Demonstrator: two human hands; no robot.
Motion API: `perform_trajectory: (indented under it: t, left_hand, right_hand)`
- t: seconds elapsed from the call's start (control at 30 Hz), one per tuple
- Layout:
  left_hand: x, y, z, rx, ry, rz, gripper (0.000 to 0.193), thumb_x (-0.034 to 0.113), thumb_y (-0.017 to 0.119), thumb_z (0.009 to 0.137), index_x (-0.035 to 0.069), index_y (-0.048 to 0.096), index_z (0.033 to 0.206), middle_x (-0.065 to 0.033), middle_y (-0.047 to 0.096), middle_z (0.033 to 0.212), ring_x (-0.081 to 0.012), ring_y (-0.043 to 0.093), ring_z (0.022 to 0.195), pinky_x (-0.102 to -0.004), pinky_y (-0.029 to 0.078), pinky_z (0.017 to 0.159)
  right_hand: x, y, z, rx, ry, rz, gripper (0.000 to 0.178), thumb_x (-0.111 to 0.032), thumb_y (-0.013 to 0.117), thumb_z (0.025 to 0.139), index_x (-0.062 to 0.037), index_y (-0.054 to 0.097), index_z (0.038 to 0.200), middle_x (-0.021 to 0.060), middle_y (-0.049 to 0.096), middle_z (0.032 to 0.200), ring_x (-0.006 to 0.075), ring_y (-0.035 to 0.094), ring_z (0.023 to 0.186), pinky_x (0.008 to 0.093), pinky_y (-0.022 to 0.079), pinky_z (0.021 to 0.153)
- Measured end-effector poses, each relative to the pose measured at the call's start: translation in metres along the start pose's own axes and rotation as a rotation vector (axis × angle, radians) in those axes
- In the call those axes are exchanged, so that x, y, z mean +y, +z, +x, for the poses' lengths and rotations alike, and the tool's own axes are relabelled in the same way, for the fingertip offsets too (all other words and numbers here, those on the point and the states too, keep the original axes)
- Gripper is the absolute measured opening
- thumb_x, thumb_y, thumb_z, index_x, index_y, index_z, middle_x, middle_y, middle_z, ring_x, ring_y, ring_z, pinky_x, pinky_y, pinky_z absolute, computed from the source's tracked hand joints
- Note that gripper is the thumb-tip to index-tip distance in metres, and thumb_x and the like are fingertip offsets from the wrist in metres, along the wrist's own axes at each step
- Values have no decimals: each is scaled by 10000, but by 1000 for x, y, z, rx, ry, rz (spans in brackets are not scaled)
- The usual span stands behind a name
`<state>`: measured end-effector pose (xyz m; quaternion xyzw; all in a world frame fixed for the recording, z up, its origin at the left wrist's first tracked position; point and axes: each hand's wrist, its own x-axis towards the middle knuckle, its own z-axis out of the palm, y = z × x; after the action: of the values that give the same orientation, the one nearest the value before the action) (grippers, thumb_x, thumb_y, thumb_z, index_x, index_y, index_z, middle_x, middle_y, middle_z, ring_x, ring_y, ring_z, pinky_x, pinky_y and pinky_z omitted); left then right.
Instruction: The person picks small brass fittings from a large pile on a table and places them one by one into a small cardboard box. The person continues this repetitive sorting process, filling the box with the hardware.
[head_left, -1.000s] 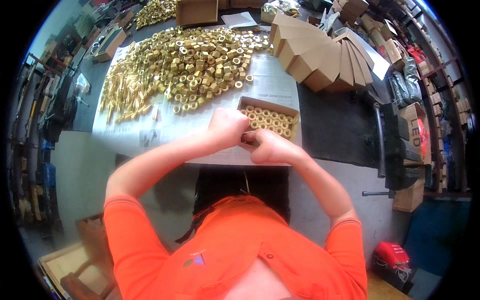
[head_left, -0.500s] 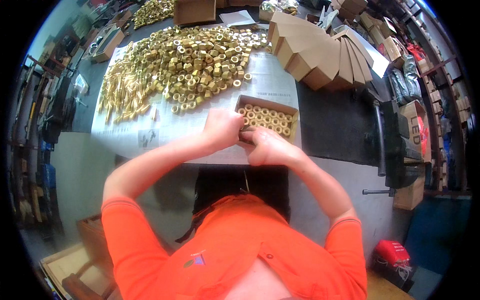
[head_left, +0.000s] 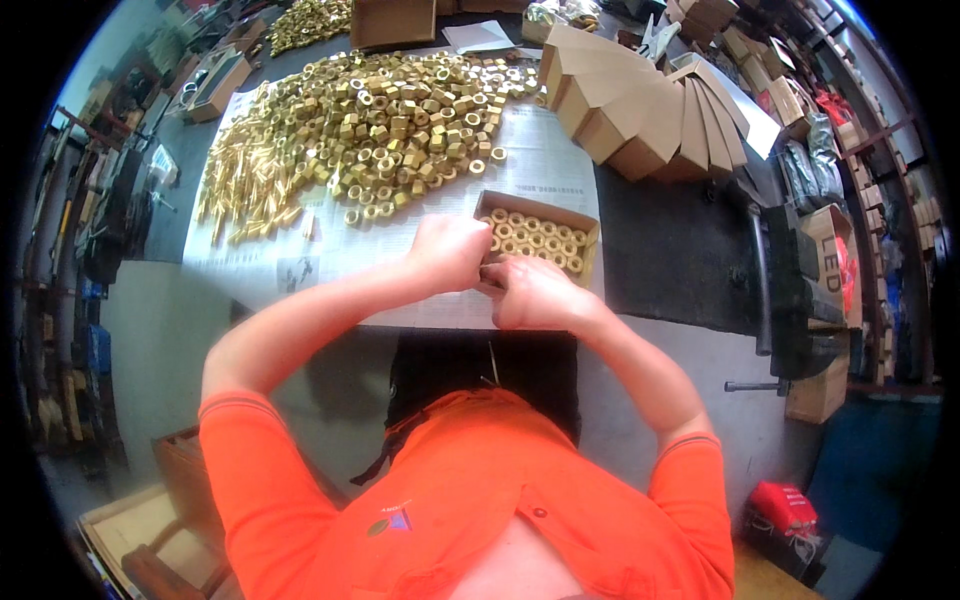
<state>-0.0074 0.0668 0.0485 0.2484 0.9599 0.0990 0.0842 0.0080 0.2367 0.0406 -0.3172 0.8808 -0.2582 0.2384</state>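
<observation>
A small open cardboard box (head_left: 541, 207) holds neat rows of brass hex nuts (head_left: 535, 240), standing on newspaper sheets close to the table's front edge. At its left wall, my left hand (head_left: 452, 255) is closed, fingers curled on the box's near-left corner. My right hand (head_left: 541, 293) lies across the near side, its fingers bent and closed on the same corner, meeting the left fingertips. The knuckles hide the near wall and the exact grip. Beyond my hands spreads a large heap of loose brass nuts (head_left: 400, 130).
Slim pointed brass pieces (head_left: 250, 190) lie left of the nut heap. Several folded cardboard boxes (head_left: 625, 110) are fanned out at the far right. A bench vise (head_left: 765, 265) juts from the table's right side. An open brown box (head_left: 393, 22) sits at the back.
Both hands stay at the box's near-left corner. My right hand's fingers and thumb have shifted slightly; the box and nuts look the same.
</observation>
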Motion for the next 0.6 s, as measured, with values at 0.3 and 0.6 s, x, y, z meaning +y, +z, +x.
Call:
perform_trajectory:
  t: [0.3, 0.6]
  left_hand:
    - [8, -7, 6, -65, 15, 109, 82, 169, 641, 690, 122, 706, 707, -127, 663, 706, -318, 663, 718, -428, 518, 631]
    - [-30, -30, -15, 103, -19, -275, 202, 188, 673, 779, 101, 731, 952, -152, 675, 747, -294, 663, 698, -373, 522, 649]
  right_hand:
    - [-4, 0, -3, -8, 6, -51, 420, -157, 601, 620, -46, 644, 1023, 192, 667, 939, 354, 636, 920, 428, 505, 820]
    - [-12, -2, 0, -22, 97, -122, 566, -177, 606, 607, -80, 625, 1164, 185, 672, 945, 340, 646, 927, 415, 511, 827]
